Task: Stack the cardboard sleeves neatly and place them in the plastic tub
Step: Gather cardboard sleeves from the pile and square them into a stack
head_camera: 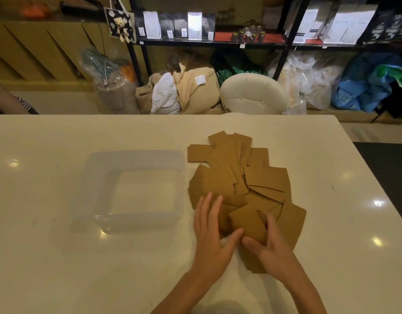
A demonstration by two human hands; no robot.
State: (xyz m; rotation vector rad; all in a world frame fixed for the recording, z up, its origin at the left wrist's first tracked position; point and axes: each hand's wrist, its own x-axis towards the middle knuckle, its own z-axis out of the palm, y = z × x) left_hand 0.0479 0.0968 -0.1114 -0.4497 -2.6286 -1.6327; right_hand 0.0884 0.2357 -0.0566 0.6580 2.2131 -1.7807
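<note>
White counter carried an empty clear plastic tub, with the cardboard sleeves fanned loosely just beside it. Left hand lay flat, fingers spread; right hand pinched a sleeve at the near edge. Risk: uneven gathering could skew the stack.

Both forearms are bare to the frame edge, the left hand and right hand unadorned.

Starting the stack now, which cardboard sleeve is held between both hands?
The top sleeve at the pile's near edge, between the left hand and right hand; the others lie untouched.
</note>
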